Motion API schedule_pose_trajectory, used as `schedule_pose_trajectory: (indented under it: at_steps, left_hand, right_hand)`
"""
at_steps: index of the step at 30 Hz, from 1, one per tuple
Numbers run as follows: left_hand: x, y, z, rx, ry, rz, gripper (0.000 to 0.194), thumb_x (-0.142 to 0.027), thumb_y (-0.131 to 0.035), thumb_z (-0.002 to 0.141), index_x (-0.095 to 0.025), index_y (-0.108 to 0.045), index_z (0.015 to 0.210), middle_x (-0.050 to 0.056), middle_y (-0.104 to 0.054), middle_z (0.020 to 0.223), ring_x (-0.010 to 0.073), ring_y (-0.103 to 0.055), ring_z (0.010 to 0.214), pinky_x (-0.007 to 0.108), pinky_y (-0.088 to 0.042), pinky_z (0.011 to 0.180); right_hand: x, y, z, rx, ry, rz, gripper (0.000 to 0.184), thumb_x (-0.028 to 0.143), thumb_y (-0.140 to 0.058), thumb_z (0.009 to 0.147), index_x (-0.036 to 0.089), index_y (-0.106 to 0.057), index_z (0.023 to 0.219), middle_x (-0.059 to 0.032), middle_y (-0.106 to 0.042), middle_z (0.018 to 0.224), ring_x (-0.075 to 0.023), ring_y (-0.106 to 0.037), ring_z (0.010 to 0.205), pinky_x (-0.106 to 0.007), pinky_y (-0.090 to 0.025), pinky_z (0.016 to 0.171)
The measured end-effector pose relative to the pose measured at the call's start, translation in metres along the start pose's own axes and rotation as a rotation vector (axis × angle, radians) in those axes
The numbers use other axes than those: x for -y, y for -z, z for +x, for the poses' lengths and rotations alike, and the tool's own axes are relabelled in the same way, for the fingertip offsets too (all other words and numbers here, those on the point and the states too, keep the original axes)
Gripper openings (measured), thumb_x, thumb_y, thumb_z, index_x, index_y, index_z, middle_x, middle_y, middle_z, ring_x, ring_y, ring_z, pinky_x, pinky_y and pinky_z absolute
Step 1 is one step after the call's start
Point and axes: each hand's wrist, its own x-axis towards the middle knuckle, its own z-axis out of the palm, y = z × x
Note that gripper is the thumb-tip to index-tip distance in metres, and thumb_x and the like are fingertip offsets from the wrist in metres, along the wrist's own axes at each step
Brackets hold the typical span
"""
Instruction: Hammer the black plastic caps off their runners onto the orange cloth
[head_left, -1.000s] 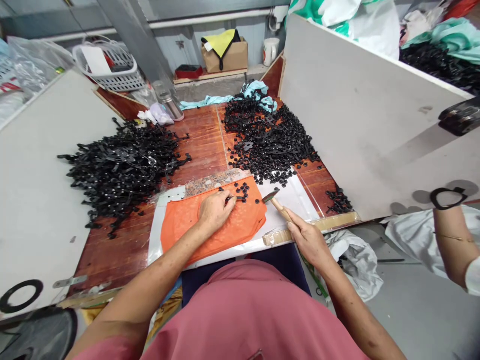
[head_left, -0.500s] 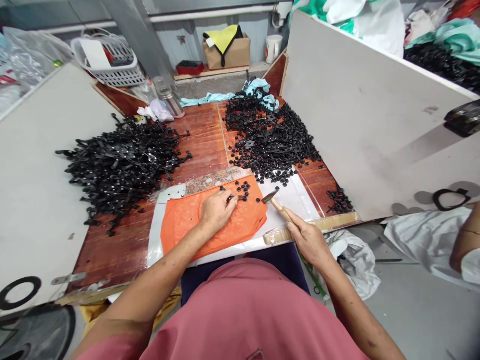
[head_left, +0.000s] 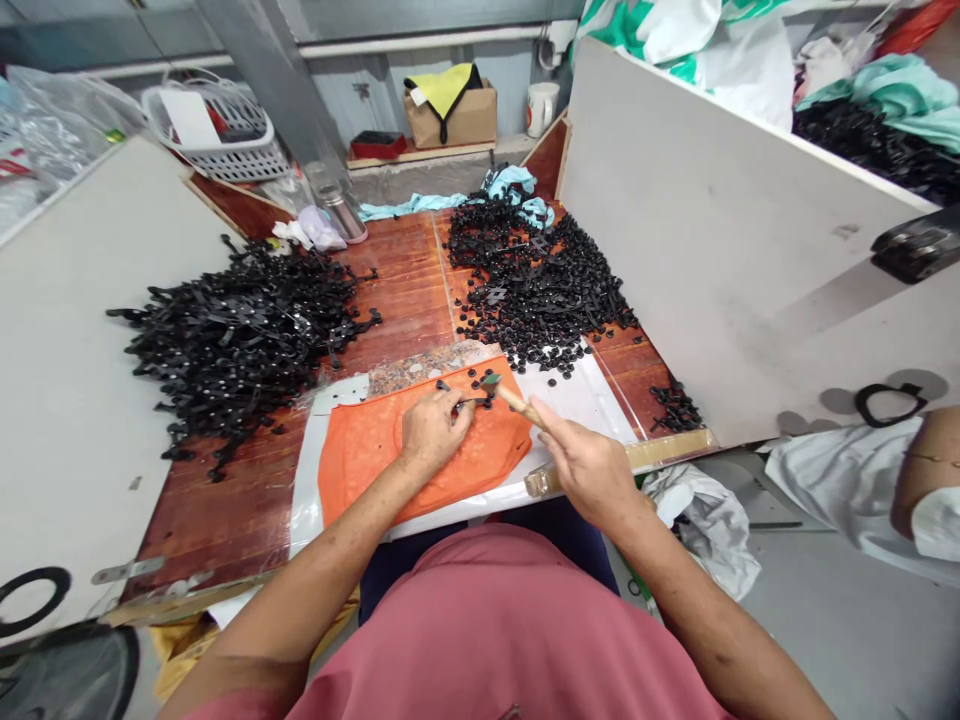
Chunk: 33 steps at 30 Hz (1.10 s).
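My left hand [head_left: 433, 432] rests on a folded orange cloth [head_left: 367, 460], its thumb and fingers pinched on a thin black strap piece [head_left: 471, 401]. Small round black parts [head_left: 474, 373] lie on the cloth beyond the fingertips. In my right hand [head_left: 585, 460] is a wooden-handled tool [head_left: 517, 403] with a flat, dark greenish head; whether it is a scraper or a small hammer I cannot tell. Its head is over the round parts, close to my left fingertips, and hides some of them. Whether it touches them is unclear.
A heap of black strap pieces [head_left: 240, 340] fills the left, and a pile of small black parts [head_left: 547, 280] the right rear. Grey panels [head_left: 712, 220] flank the table [head_left: 405, 270]. A steel flask [head_left: 341, 212] stands behind. Another person's arm [head_left: 926, 470] shows at far right.
My right hand has moved left with the tool, bringing its head from the cloth's right edge over the round black parts. My left hand stays nearly in place.
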Motion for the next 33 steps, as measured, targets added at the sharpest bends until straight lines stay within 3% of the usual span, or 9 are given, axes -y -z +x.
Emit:
schedule_pose_trajectory:
  at_steps: [2, 6, 9, 14, 17, 20, 23, 27, 33]
  left_hand:
    - [0.001, -0.002, -0.001, -0.002, -0.005, 0.002, 0.027, -0.035, -0.052, 0.098, -0.021, -0.074, 0.09, 0.008, -0.074, 0.089, 0.0224, -0.066, 0.087, 0.03, -0.042, 0.074]
    - [-0.001, -0.003, -0.002, 0.013, 0.005, 0.021, 0.032, -0.038, -0.049, 0.099, -0.021, -0.072, 0.086, 0.008, -0.072, 0.085, 0.0227, -0.065, 0.084, 0.031, -0.042, 0.072]
    - [-0.001, 0.002, 0.001, 0.047, 0.029, 0.012, 0.032, -0.039, -0.049, 0.099, -0.02, -0.072, 0.089, 0.009, -0.074, 0.089, 0.0231, -0.066, 0.086, 0.03, -0.041, 0.072]
    - [0.013, 0.022, 0.011, 0.315, -0.006, -0.197, 0.044, -0.04, -0.038, 0.102, -0.02, -0.07, 0.081, 0.004, -0.071, 0.08, 0.0194, -0.064, 0.076, 0.028, -0.042, 0.069]
    - [0.024, 0.033, 0.014, 0.433, -0.065, -0.343, 0.036, -0.032, -0.042, 0.099, -0.021, -0.075, 0.106, 0.001, -0.071, 0.08, 0.0173, -0.063, 0.072, 0.026, -0.045, 0.068]
    - [0.03, 0.044, 0.012, 0.299, -0.113, -0.248, 0.044, -0.025, -0.047, 0.095, -0.026, -0.069, 0.133, 0.002, -0.073, 0.09, 0.0193, -0.066, 0.081, 0.028, -0.049, 0.078]
    - [0.031, 0.053, 0.008, 0.164, -0.294, -0.037, 0.038, -0.026, -0.053, 0.095, -0.026, -0.073, 0.127, 0.009, -0.071, 0.106, 0.0245, -0.065, 0.1, 0.036, -0.049, 0.092]
    - [0.025, 0.053, -0.002, 0.262, -0.536, -0.05, 0.033, -0.032, -0.058, 0.097, -0.028, -0.072, 0.127, 0.01, -0.068, 0.121, 0.0253, -0.061, 0.114, 0.04, -0.046, 0.102]
    - [0.028, 0.041, -0.01, 0.361, -0.526, -0.14, 0.023, -0.029, -0.051, 0.1, -0.024, -0.072, 0.108, 0.007, -0.074, 0.106, 0.0205, -0.066, 0.101, 0.034, -0.05, 0.094]
  right_hand:
    - [0.002, -0.006, 0.003, 0.084, -0.005, -0.087, 0.052, 0.028, -0.045, 0.107, 0.031, -0.047, 0.159, -0.0059, -0.08, 0.098, -0.0232, -0.075, 0.08, -0.032, -0.057, 0.074]
    - [-0.001, -0.014, 0.0, -0.016, -0.013, -0.102, 0.053, 0.029, -0.038, 0.11, 0.03, -0.04, 0.163, -0.0076, -0.079, 0.104, -0.0219, -0.075, 0.088, -0.029, -0.056, 0.079]
    - [-0.002, -0.019, -0.001, 0.05, -0.022, -0.167, 0.052, 0.03, -0.041, 0.109, 0.029, -0.042, 0.162, -0.0065, -0.08, 0.098, -0.0222, -0.075, 0.082, -0.029, -0.054, 0.072]
    - [-0.002, -0.021, 0.002, 0.125, -0.02, -0.24, 0.053, 0.031, -0.043, 0.109, 0.032, -0.041, 0.162, -0.0062, -0.08, 0.1, -0.0224, -0.075, 0.08, -0.028, -0.053, 0.069]
    - [-0.004, -0.019, 0.002, 0.111, -0.01, -0.243, 0.054, 0.032, -0.043, 0.109, 0.034, -0.04, 0.162, -0.0063, -0.08, 0.101, -0.0231, -0.076, 0.08, -0.029, -0.053, 0.068]
    - [-0.008, -0.018, 0.003, 0.11, 0.008, -0.222, 0.053, 0.032, -0.043, 0.108, 0.034, -0.042, 0.162, -0.0065, -0.081, 0.099, -0.0227, -0.076, 0.08, -0.029, -0.054, 0.068]
    - [-0.011, -0.019, 0.004, 0.1, 0.02, -0.21, 0.052, 0.033, -0.044, 0.108, 0.034, -0.045, 0.16, -0.007, -0.081, 0.099, -0.0224, -0.076, 0.08, -0.028, -0.054, 0.07]
    - [-0.01, -0.018, 0.003, 0.103, 0.024, -0.179, 0.053, 0.033, -0.043, 0.108, 0.032, -0.043, 0.161, -0.0071, -0.081, 0.097, -0.0221, -0.076, 0.079, -0.028, -0.055, 0.071]
    - [-0.022, -0.007, 0.006, 0.053, -0.057, 0.181, 0.046, 0.034, -0.048, 0.104, 0.032, -0.058, 0.15, -0.0044, -0.08, 0.115, -0.0231, -0.076, 0.095, -0.031, -0.056, 0.083]
